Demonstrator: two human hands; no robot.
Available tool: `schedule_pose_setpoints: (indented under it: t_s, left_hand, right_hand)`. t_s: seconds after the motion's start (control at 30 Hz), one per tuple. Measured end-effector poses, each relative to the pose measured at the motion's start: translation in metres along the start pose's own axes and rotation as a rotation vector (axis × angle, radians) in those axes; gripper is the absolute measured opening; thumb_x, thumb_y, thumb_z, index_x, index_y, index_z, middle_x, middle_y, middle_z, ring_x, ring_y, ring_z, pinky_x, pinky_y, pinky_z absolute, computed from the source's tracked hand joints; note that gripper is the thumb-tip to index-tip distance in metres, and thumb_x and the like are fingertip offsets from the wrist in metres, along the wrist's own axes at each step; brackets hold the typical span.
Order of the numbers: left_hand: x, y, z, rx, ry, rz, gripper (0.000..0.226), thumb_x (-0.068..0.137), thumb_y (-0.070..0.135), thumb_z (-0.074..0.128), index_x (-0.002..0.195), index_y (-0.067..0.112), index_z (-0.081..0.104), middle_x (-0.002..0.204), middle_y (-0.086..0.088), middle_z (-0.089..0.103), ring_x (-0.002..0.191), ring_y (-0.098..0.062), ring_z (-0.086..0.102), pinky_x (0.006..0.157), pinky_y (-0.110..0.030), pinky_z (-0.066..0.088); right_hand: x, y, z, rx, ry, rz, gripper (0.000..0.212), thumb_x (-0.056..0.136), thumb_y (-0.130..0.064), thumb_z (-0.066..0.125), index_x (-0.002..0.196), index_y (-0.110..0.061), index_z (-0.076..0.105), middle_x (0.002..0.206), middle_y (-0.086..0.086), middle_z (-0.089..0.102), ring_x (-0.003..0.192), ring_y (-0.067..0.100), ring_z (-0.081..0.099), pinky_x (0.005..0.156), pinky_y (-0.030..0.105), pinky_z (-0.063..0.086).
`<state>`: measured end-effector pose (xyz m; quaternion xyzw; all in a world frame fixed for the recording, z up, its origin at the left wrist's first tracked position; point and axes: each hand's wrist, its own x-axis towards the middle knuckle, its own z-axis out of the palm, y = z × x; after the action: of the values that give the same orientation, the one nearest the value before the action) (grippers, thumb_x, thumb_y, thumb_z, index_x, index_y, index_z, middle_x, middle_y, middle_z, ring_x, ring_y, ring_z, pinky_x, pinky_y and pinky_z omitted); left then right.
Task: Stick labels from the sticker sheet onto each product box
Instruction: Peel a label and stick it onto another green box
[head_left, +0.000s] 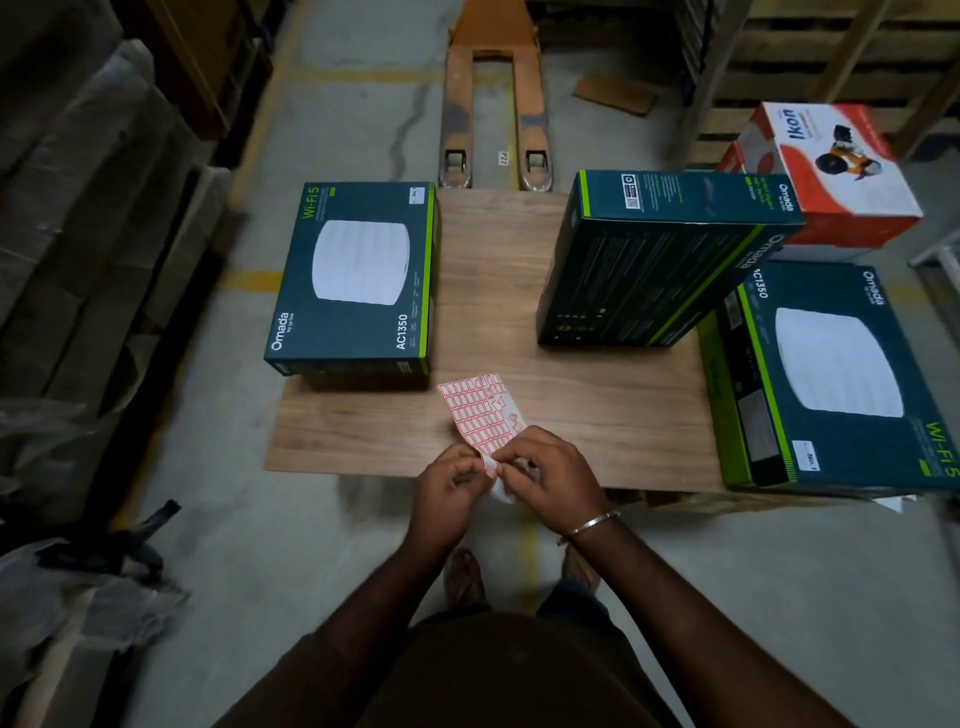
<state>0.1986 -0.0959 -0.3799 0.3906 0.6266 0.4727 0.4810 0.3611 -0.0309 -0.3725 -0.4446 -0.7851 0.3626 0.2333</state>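
A sticker sheet (480, 413) with red-bordered white labels is held over the near edge of the wooden table (571, 405). My left hand (451, 486) and my right hand (545, 467) both pinch its near end, fingertips close together. One dark green Omada box (358, 280) lies flat at the table's left, a small white label at its far right corner. A second Omada box (654, 260) leans tilted at the right, back face up. A third (836, 379) lies flat at far right with a white label near its front edge.
An orange pallet jack (493, 104) stands beyond the table. A red and white Ikon box (826, 171) sits behind the right boxes. Wrapped goods line the left side; wooden pallets stand at the back right. Grey concrete floor surrounds the table.
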Motion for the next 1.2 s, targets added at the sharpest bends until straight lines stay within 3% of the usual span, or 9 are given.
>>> schedule_pose_setpoints:
  t_s: [0.1,0.3,0.4,0.53,0.7,0.87,1.03,1.1,1.2]
  left_hand:
    - [0.000,0.000,-0.002,0.014,0.000,0.011,0.023,0.087,0.019,0.069,0.102,0.006,0.082,0.106,0.001,0.075,0.101,-0.016,0.072,0.093,-0.037,0.057]
    - [0.001,0.000,-0.004,0.014,-0.008,-0.030,0.019,0.094,0.020,0.067,0.103,0.010,0.081,0.106,-0.002,0.076,0.104,-0.022,0.072,0.097,-0.051,0.057]
    - [0.001,0.007,-0.003,-0.098,-0.001,-0.102,0.023,0.105,0.020,0.060,0.103,0.012,0.082,0.104,-0.007,0.080,0.105,-0.032,0.074,0.099,-0.054,0.056]
    - [0.001,0.017,-0.001,-0.204,0.042,-0.193,0.027,0.106,0.018,0.058,0.102,0.007,0.082,0.103,-0.015,0.080,0.107,-0.040,0.073,0.099,-0.052,0.055]
    - [0.003,0.019,-0.001,-0.231,0.080,-0.209,0.023,0.103,0.011,0.061,0.099,-0.002,0.080,0.100,-0.024,0.078,0.093,-0.030,0.073,0.091,-0.048,0.056]
    - [0.007,0.011,-0.004,-0.181,0.088,-0.136,0.046,0.091,0.036,0.070,0.086,-0.010,0.071,0.090,-0.037,0.066,0.082,-0.024,0.061,0.083,-0.043,0.049]
    - [0.006,0.014,-0.003,-0.138,0.079,-0.123,0.025,0.096,0.022,0.067,0.090,0.000,0.078,0.092,-0.027,0.075,0.087,-0.026,0.067,0.087,-0.056,0.056]
    - [0.006,0.014,-0.002,-0.152,0.076,-0.123,0.030,0.093,0.027,0.068,0.092,-0.001,0.077,0.093,-0.030,0.073,0.087,-0.027,0.067,0.087,-0.060,0.055]
    - [0.005,0.015,-0.002,-0.165,0.062,-0.126,0.038,0.091,0.034,0.068,0.094,-0.003,0.075,0.094,-0.033,0.071,0.087,-0.027,0.065,0.085,-0.053,0.055]
  right_hand:
    - [0.000,0.000,0.001,-0.009,0.000,0.001,0.018,0.088,-0.032,0.065,0.098,-0.023,0.077,0.099,-0.008,0.068,0.090,0.014,0.065,0.074,0.041,0.054]
    - [0.001,-0.004,0.000,-0.075,0.024,0.004,0.015,0.089,-0.033,0.064,0.099,-0.025,0.072,0.099,-0.010,0.064,0.091,0.014,0.061,0.072,0.039,0.052]
    - [0.001,-0.007,-0.001,-0.128,0.029,-0.014,0.011,0.090,-0.030,0.066,0.097,-0.025,0.071,0.099,-0.009,0.063,0.091,0.015,0.059,0.071,0.040,0.051]
    - [0.003,-0.011,-0.002,-0.168,0.028,-0.030,0.009,0.091,-0.030,0.066,0.096,-0.025,0.070,0.098,-0.009,0.063,0.093,0.016,0.058,0.071,0.040,0.051]
    - [0.006,-0.016,-0.003,-0.164,0.034,-0.051,0.011,0.091,-0.032,0.065,0.095,-0.024,0.070,0.097,-0.010,0.062,0.093,0.014,0.057,0.072,0.038,0.050]
    - [0.006,-0.017,-0.005,-0.159,0.040,-0.060,0.011,0.093,-0.033,0.063,0.094,-0.025,0.070,0.096,-0.011,0.062,0.092,0.015,0.059,0.072,0.039,0.051]
    - [0.006,-0.019,-0.008,-0.173,0.043,-0.064,0.009,0.093,-0.033,0.063,0.094,-0.027,0.069,0.095,-0.011,0.061,0.091,0.014,0.058,0.072,0.039,0.050]
    - [0.005,-0.020,-0.008,-0.176,0.046,-0.065,0.010,0.092,-0.036,0.064,0.094,-0.028,0.069,0.095,-0.012,0.061,0.092,0.013,0.059,0.072,0.038,0.050]
    - [0.004,-0.021,-0.008,-0.188,0.057,-0.066,0.008,0.091,-0.034,0.065,0.093,-0.028,0.069,0.095,-0.011,0.061,0.091,0.014,0.059,0.071,0.038,0.050]
